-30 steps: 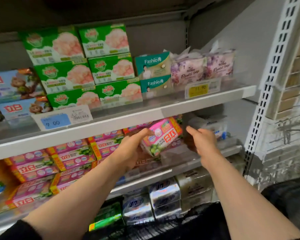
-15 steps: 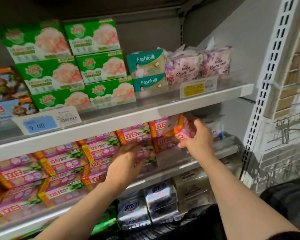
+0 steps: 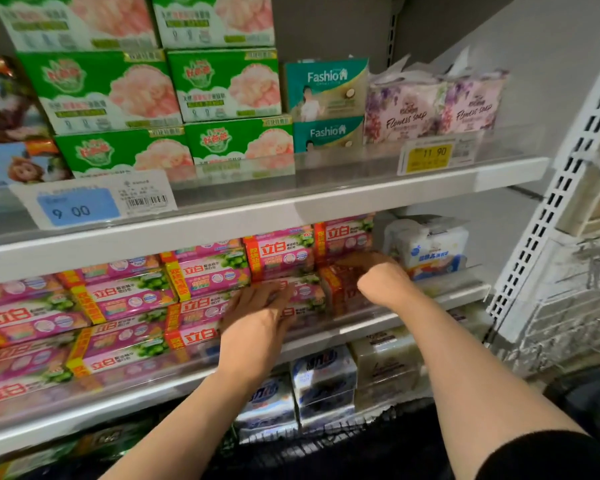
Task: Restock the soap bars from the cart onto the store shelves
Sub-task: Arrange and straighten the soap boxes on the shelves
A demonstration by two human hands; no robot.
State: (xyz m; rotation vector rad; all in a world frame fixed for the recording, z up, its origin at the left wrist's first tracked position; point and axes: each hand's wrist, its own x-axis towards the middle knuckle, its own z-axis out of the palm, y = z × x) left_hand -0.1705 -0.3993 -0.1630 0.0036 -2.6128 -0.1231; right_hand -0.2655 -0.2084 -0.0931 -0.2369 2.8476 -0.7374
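Reaching arms: both forearms stretch toward the middle shelf (image 3: 409,311).
Left hand (image 3: 257,320): fingers straight and together, pressing flat on the front of the pink soap packs (image 3: 208,275).
Right hand (image 3: 383,284): fingers curled round a pink soap bar (image 3: 340,289) at the right end of the pink row, just beside white soap packs (image 3: 430,247).
Upper shelf (image 3: 326,199): green boxes (image 3: 222,84), teal Fashio boxes (image 3: 326,88), flower-print soaps (image 3: 433,105), two price tags.
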